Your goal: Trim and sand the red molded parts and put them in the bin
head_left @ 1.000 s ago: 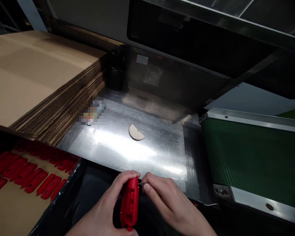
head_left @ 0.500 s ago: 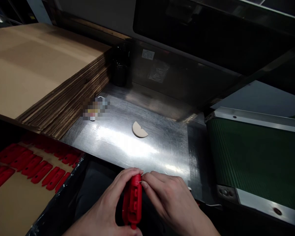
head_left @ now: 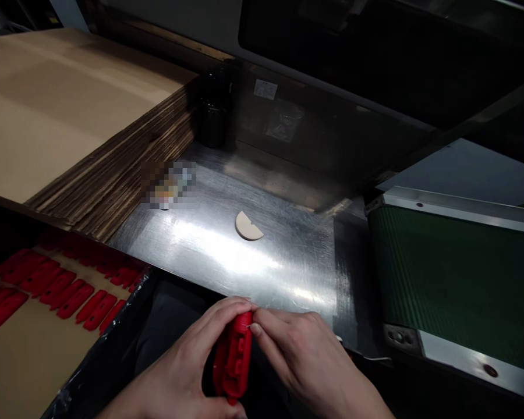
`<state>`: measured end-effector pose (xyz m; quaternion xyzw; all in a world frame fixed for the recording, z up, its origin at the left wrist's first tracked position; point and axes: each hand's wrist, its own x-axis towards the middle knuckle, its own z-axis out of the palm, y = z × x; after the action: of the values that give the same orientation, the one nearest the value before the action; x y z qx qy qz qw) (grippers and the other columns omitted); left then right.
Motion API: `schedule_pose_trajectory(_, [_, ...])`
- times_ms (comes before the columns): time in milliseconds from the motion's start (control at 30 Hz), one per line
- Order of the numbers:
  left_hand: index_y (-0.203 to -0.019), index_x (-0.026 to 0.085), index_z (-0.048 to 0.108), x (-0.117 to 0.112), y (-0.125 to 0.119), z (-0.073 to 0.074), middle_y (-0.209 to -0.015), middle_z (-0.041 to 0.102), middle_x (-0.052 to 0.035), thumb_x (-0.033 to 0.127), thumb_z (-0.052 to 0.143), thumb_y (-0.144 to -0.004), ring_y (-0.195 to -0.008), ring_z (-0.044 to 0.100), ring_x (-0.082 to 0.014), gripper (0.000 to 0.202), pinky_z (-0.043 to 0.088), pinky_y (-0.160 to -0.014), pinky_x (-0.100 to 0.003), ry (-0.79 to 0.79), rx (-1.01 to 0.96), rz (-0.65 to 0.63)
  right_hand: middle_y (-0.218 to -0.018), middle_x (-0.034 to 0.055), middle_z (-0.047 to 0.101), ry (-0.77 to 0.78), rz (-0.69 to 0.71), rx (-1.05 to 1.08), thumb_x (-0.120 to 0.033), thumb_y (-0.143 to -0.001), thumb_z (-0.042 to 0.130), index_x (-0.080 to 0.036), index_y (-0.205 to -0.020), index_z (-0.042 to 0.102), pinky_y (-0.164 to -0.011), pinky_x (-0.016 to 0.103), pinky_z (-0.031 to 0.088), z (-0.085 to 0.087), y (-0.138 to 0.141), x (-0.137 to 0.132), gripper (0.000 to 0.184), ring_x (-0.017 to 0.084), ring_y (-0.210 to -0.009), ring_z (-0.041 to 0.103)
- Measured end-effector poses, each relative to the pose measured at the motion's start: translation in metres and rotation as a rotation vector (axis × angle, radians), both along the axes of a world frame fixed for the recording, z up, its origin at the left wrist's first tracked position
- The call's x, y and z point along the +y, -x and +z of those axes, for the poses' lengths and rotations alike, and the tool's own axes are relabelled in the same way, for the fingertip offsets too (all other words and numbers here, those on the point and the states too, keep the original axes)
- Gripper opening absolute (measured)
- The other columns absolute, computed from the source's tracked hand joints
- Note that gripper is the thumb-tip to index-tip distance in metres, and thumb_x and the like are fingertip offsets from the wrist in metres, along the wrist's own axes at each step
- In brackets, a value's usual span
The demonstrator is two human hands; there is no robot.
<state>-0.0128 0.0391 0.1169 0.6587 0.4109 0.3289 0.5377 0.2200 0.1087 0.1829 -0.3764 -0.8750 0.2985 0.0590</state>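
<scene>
A red plastic part [head_left: 237, 361] with recesses along its inner side stands upright between my hands, close to my body. My left hand [head_left: 187, 355] is wrapped round it, fingers over the top end and thumb under the bottom end. My right hand [head_left: 303, 346] is closed in a pinch against the part's top right edge. A thin pale sliver shows at its thumb tip, too small to name. Beyond my hands, a cream half-disc [head_left: 248, 227] with a small notch lies on the metal table [head_left: 288, 262].
Stacked cardboard sheets [head_left: 91, 105] fill the left side. Below them, a lined box [head_left: 26, 366] holds several red parts [head_left: 76, 299] in rows. A green conveyor belt [head_left: 458, 279] runs at the right. A black container [head_left: 212, 119] stands at the back, near a blurred-out item [head_left: 170, 186].
The red part has tilted slightly, its lower end shifting left with my left hand. My right hand keeps its pinch at the top. The view has shifted slightly.
</scene>
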Motion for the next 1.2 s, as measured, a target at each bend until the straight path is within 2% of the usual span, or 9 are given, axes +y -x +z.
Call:
schedule_pose_trajectory(367, [-0.166, 0.051, 0.023, 0.002, 0.001, -0.008, -0.172, 0.042, -0.0050, 0.025, 0.095, -0.075, -0.159, 0.040, -0.0389, 0.119, 0.039, -0.130, -0.056, -0.037, -0.041, -0.061, -0.079, -0.0037, 0.070, 0.105, 0.005, -0.053, -0.039, -0.116, 0.034, -0.027, -0.099, 0.063, -0.054, 0.033, 0.035, 0.004, -0.001, -0.003, 0.036, 0.014, -0.055, 0.059])
schedule_pose_trajectory(500, [-0.166, 0.048, 0.023, 0.001, 0.000, -0.009, -0.171, 0.042, -0.0089, 0.020, 0.095, -0.072, -0.158, 0.042, -0.0415, 0.121, 0.041, -0.129, -0.059, -0.045, -0.064, -0.060, -0.080, -0.0038, 0.068, 0.269, -0.010, -0.064, -0.041, -0.116, 0.033, -0.026, -0.100, 0.062, -0.058, 0.032, 0.032, 0.010, 0.000, 0.002, 0.036, 0.013, -0.058, 0.056])
schedule_pose_trajectory(633, [-0.165, 0.053, 0.022, 0.004, -0.001, -0.009, -0.172, 0.041, -0.0054, 0.019, 0.095, -0.070, -0.159, 0.040, -0.0428, 0.125, 0.039, -0.128, -0.064, -0.033, -0.071, -0.060, -0.080, -0.0049, 0.061, 0.464, -0.036, 0.045, -0.045, -0.115, 0.035, -0.025, -0.100, 0.062, -0.065, 0.030, 0.034, 0.008, -0.007, 0.010, 0.037, 0.012, -0.064, 0.050])
schedule_pose_trajectory(733, [-0.164, 0.056, 0.021, 0.007, -0.002, -0.009, -0.174, 0.039, -0.0032, 0.022, 0.094, -0.072, -0.160, 0.038, -0.0429, 0.122, 0.036, -0.129, -0.066, -0.015, -0.069, -0.055, -0.080, -0.0044, 0.056, 0.615, -0.156, 0.288, -0.051, -0.114, 0.039, -0.023, -0.091, 0.060, -0.070, 0.028, 0.037, -0.004, -0.014, 0.012, 0.041, 0.013, -0.072, 0.050])
schedule_pose_trajectory(833, [-0.162, 0.058, 0.022, 0.008, -0.002, -0.007, -0.175, 0.039, -0.0011, 0.021, 0.092, -0.075, -0.162, 0.034, -0.0411, 0.118, 0.034, -0.130, -0.067, -0.008, -0.029, -0.045, -0.075, -0.0049, 0.047, 0.668, -0.370, 0.440, -0.058, -0.110, 0.046, -0.023, -0.084, 0.055, -0.064, 0.028, 0.036, -0.020, -0.019, 0.011, 0.045, 0.013, -0.069, 0.044])
schedule_pose_trajectory(900, [-0.162, 0.058, 0.023, 0.008, -0.003, -0.008, -0.175, 0.039, -0.0005, 0.020, 0.091, -0.077, -0.164, 0.031, -0.0402, 0.115, 0.030, -0.131, -0.067, 0.006, -0.009, -0.021, -0.077, -0.0044, 0.050, 0.596, -0.491, 0.402, -0.059, -0.109, 0.048, -0.023, -0.090, 0.058, -0.063, 0.028, 0.038, -0.032, -0.023, 0.012, 0.041, 0.014, -0.069, 0.046])
schedule_pose_trajectory(1000, [-0.161, 0.054, 0.029, 0.008, -0.006, -0.015, -0.178, 0.034, -0.0035, 0.032, 0.095, -0.078, -0.165, 0.027, -0.0413, 0.108, 0.026, -0.132, -0.067, 0.146, -0.099, 0.087, -0.093, 0.0008, 0.067, 0.258, -0.639, 0.183, -0.053, -0.110, 0.043, -0.025, -0.112, 0.065, -0.072, 0.031, 0.049, -0.055, -0.031, 0.022, 0.035, 0.018, -0.081, 0.063])
schedule_pose_trajectory(1100, [-0.158, 0.048, 0.034, 0.013, -0.009, -0.028, -0.181, 0.025, -0.0093, 0.056, 0.097, -0.072, -0.162, 0.031, -0.0450, 0.107, 0.035, -0.128, -0.064, 0.360, -0.424, 0.189, -0.117, 0.0116, 0.073, -0.011, -0.713, 0.009, -0.039, -0.110, 0.038, -0.019, -0.125, 0.067, -0.089, 0.041, 0.055, -0.080, -0.042, 0.040, 0.038, 0.027, -0.103, 0.070])
schedule_pose_trajectory(1200, [-0.157, 0.045, 0.041, 0.020, -0.009, -0.038, -0.183, 0.020, -0.0091, 0.056, 0.096, -0.073, -0.160, 0.035, -0.0476, 0.101, 0.045, -0.121, -0.061, 0.502, -0.773, 0.228, -0.128, 0.0214, 0.068, -0.082, -0.694, -0.066, -0.032, -0.107, 0.044, -0.009, -0.133, 0.066, -0.098, 0.051, 0.055, -0.094, -0.044, 0.060, 0.042, 0.036, -0.113, 0.068])
